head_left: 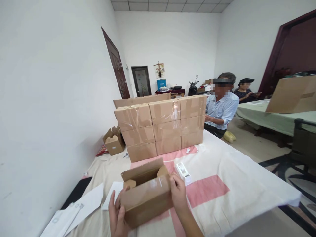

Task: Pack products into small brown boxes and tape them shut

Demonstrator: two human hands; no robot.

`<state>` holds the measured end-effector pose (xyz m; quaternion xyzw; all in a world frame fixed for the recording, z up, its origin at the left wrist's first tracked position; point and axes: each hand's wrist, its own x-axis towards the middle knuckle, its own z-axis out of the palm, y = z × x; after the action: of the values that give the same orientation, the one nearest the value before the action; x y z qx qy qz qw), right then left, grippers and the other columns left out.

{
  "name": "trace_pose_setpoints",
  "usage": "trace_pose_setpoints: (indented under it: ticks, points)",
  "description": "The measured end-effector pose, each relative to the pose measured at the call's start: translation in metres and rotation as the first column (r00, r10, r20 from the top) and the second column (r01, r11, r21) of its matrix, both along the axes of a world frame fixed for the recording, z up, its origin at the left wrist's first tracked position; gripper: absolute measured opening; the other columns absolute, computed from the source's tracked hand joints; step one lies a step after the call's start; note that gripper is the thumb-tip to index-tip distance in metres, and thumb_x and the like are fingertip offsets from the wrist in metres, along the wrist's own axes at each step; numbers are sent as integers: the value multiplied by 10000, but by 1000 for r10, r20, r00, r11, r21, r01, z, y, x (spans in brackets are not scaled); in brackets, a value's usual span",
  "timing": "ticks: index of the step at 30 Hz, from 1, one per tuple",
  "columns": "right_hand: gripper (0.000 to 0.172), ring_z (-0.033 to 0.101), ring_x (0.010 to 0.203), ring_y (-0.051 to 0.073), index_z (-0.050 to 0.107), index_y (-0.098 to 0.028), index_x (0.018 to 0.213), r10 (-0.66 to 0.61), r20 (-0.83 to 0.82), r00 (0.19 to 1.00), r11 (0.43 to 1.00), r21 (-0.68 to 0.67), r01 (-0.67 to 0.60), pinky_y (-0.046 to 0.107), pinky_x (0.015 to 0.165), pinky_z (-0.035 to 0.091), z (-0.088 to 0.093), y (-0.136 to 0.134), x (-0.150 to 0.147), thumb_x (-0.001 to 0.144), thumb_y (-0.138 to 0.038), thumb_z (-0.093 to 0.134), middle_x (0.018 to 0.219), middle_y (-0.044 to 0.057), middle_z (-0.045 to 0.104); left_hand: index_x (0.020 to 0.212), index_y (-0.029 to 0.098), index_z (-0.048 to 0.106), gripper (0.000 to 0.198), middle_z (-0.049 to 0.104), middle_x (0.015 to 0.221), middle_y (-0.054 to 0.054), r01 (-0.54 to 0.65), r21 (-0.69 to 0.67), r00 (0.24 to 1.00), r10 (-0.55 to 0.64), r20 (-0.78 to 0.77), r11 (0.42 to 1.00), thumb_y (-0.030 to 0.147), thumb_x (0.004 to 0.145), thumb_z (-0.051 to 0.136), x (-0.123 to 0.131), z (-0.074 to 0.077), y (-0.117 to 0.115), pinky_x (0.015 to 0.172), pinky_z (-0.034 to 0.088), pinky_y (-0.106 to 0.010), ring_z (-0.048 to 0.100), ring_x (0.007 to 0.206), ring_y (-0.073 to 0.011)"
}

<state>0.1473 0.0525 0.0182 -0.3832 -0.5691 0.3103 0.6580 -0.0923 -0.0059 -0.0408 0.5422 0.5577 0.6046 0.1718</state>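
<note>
An open cardboard box (148,197) is held between my two hands above the near part of the cloth-covered table. Its long far flap stands up, and a strip of clear tape shines on the near side. My left hand (118,210) grips the box's left end, with the thumb on the near face. At the right end, my right hand (178,191) is closed around the top corner. Just beyond that hand lies a white tape dispenser (183,172). Behind the box stands a wall of stacked, taped cardboard boxes (168,131).
White papers (84,209) and a black flat item (76,192) lie at the left. A small open carton (115,141) sits by the wall. A person in a light blue shirt (221,107) is behind the stack; another sits farther back. A green-covered table (266,115) stands right.
</note>
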Motion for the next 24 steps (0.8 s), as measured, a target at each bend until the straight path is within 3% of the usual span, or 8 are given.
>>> trace_pose_setpoints:
  ticks: [3, 6, 9, 12, 15, 17, 20, 24]
  points:
    - [345, 565, 664, 183, 648, -205, 1122, -43, 11, 999, 995, -88, 44, 328, 634, 494, -6, 11, 3, 944, -486, 560, 851, 46, 650, 1590, 409, -25, 788, 233, 1681, -41, 17, 2, 970, -17, 243, 1000, 543, 942, 403, 7, 24, 1, 1099, 465, -603, 355, 1490, -353]
    - [675, 675, 912, 224, 348, -254, 1531, 57, 39, 998, 996, -74, -54, 353, 770, 567, -15, 18, 9, 904, -362, 572, 1275, 117, 649, 1594, 420, -37, 807, 143, 1699, 27, 122, -84, 952, -93, 290, 989, 584, 907, 353, 7, 39, 9, 1044, 532, -563, 361, 1487, -348]
    - [704, 584, 1283, 272, 301, -290, 1563, 224, 75, 972, 974, -37, -222, 388, 917, 565, -19, 19, 12, 893, -291, 516, 1526, 107, 497, 1604, 393, 4, 790, 262, 1671, -1, 149, -83, 931, -111, 348, 985, 544, 896, 322, 6, 42, 18, 1051, 521, -575, 409, 1459, -346]
    - [517, 573, 1302, 282, 485, -274, 1434, 231, 21, 973, 973, -2, -231, 422, 973, 548, -19, 18, 13, 918, -286, 465, 1454, 104, 567, 1604, 329, 101, 796, 484, 1522, -82, 37, 30, 952, -45, 302, 999, 463, 879, 401, 7, 33, 24, 1164, 381, -618, 400, 1462, -344]
    - [315, 608, 1222, 282, 656, -247, 1136, 143, -25, 989, 987, 82, -141, 461, 1028, 511, -21, 18, 12, 968, -333, 404, 1253, 103, 669, 1437, 283, 483, 556, 607, 1345, -86, -59, 105, 981, 38, 191, 993, 444, 906, 434, 1, 21, 27, 1210, 287, -630, 419, 1442, -353]
    - [358, 590, 1230, 290, 676, -249, 1070, 104, 19, 994, 984, 143, -106, 494, 1064, 474, -25, 19, 13, 1002, -390, 355, 1209, 101, 681, 1167, 270, 694, 419, 622, 1330, -70, -46, 136, 998, 39, 50, 990, 464, 941, 399, -10, 19, 28, 1215, 281, -616, 434, 1425, -357]
    - [430, 541, 1278, 320, 661, -254, 1177, 77, 172, 982, 971, 210, -113, 538, 1087, 430, -32, 21, 14, 996, -513, 370, 1297, 108, 648, 1077, 303, 755, 392, 664, 1311, -44, 34, 110, 966, -4, -258, 993, 472, 958, 422, -29, 30, 26, 1183, 335, -590, 514, 1360, -335]
    - [407, 539, 1256, 337, 639, -239, 1193, -1, 264, 964, 959, 273, -74, 555, 1061, 425, -37, 22, 14, 955, -519, 465, 1323, 122, 635, 1133, 344, 740, 322, 723, 1246, -26, -5, 45, 763, 32, -646, 999, 499, 909, 570, -21, 60, 18, 1126, 371, -587, 627, 1227, -329]
